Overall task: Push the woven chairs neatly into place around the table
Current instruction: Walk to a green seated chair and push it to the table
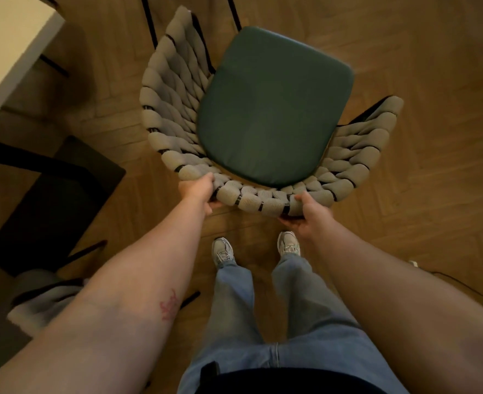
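The herringbone wood floor (pixel 422 66) fills the view. On it stands a woven chair (pixel 172 115) of grey braided rope on a black frame. It is apart from the white counter (pixel 10 52) at the upper left, and its open front faces away from the person. A black chair (pixel 58 194) sits by the counter's near edge. A dark green seat cushion (pixel 271 109) lies in the woven chair. The left grip (pixel 199 191) curls round the top rim of the chair's back. The right grip (pixel 310 214) holds the same rim further right, fingers underneath.
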